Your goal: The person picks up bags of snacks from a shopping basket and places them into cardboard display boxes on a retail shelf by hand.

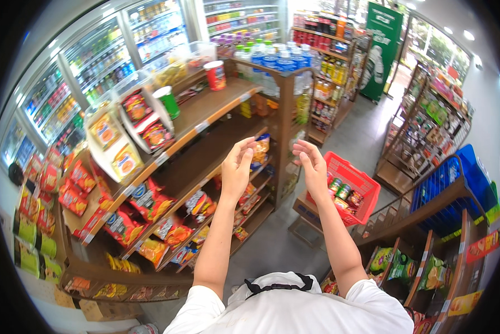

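Left fingers [240, 148] and right fingers [311, 151] hang empty, loosely parted. Just past the left ones, a blue snack bag [263, 147] shows; right of the right ones, a red basket [356, 173] holds cans [343, 192]; bottles [286, 62] stand well beyond both.

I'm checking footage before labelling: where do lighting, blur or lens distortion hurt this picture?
Head view, left: brown shelving bends toward the dark rim; head view, top right: daylight washes out the doorway; head view, top left: glass-door fridges look soft; head view, centre: left hand and right hand read clearly.
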